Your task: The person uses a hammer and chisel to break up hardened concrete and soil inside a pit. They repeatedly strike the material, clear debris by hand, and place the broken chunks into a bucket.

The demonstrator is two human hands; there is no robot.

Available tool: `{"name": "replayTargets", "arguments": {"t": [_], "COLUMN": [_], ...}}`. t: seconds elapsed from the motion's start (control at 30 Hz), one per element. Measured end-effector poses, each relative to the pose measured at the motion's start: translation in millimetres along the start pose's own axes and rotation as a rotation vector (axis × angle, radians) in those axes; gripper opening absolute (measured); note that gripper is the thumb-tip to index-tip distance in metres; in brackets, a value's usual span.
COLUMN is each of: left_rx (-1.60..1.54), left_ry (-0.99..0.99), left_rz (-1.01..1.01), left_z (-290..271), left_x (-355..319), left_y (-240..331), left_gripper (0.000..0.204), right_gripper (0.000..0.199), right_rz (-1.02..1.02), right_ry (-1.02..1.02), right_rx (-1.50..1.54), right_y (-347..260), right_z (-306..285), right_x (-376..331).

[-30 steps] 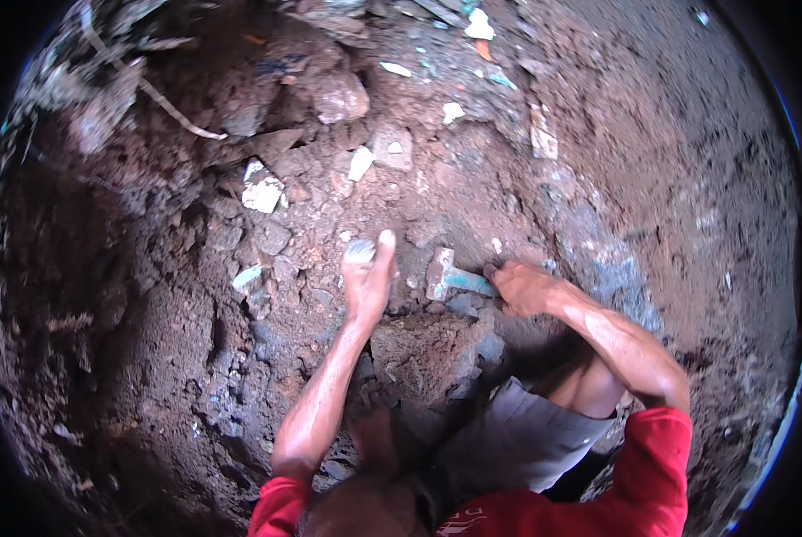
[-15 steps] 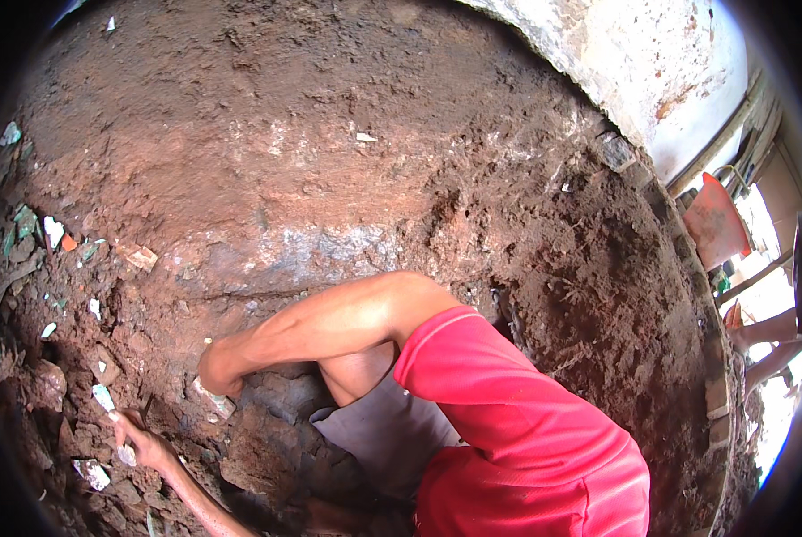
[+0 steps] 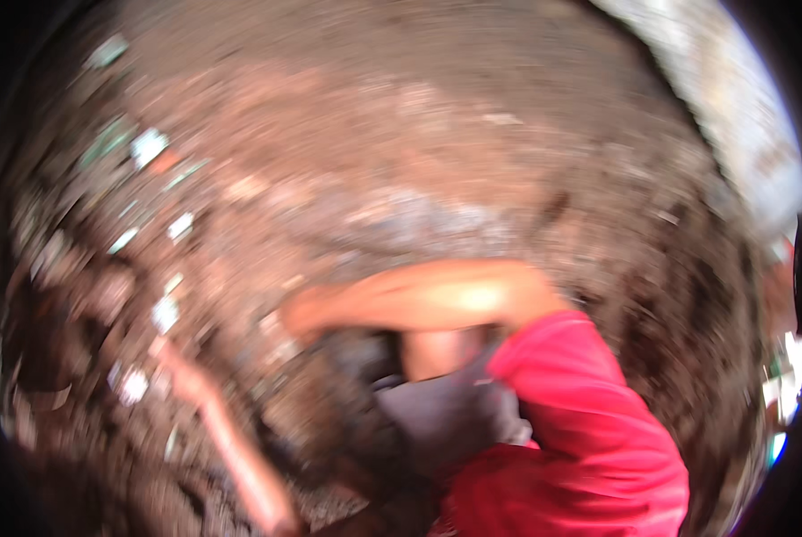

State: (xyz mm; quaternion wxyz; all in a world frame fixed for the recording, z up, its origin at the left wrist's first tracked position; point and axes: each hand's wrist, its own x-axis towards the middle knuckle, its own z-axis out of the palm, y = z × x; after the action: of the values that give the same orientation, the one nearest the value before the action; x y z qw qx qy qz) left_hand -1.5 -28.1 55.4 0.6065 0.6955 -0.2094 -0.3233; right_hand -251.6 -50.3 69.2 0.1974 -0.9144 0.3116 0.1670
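Motion smears the whole view. My left hand (image 3: 184, 371) reaches over the rubble at lower left, fingers toward a pale shard (image 3: 165, 313). Whether it touches or holds that shard I cannot make out. Another bright white fragment (image 3: 133, 387) lies to the left of this hand. My right hand (image 3: 304, 313), at the end of a bent arm from a red sleeve (image 3: 562, 403), is low against the brown soil (image 3: 240, 242). Its fingers are blurred, and a pale patch shows beside it. My bent knee and grey shorts (image 3: 446, 403) are just below the right forearm.
Scattered white and greenish fragments (image 3: 149, 148) lie in loose dirt along the left. A bare earth face spreads across the top. At upper right hangs a pale slab or wall (image 3: 732, 116). Dark clumped soil (image 3: 652, 340) lies right of my sleeve.
The view has swung, so the scene sits further right and the picture is smeared. Both arms keep about the same pose, with my left hand still by the pale shard.
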Motion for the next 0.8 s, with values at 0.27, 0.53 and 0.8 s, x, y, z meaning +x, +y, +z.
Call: {"name": "replayTargets", "arguments": {"t": [0.27, 0.53, 0.8], "left_rx": [-0.548, -0.641, -0.391], "left_ry": [-0.278, -0.45, -0.057], "left_rz": [0.282, 0.057, 0.475], "left_z": [32.5, 7.8, 35.1], "left_x": [-9.1, -50.4, -3.9], "left_y": [1.1, 13.5, -20.4], "left_gripper": [0.044, 0.053, 0.033], "right_gripper": [0.026, 0.032, 0.03], "right_rz": [-0.013, 0.034, -0.062], "right_ry": [-0.325, -0.341, -0.246], "right_rx": [-0.215, -0.165, -0.187], "right_y": [-3.7, 2.9, 5.0], "right_z": [-23.9, -18.5, -23.1], "right_x": [-16.7, -28.4, -26.8]}}
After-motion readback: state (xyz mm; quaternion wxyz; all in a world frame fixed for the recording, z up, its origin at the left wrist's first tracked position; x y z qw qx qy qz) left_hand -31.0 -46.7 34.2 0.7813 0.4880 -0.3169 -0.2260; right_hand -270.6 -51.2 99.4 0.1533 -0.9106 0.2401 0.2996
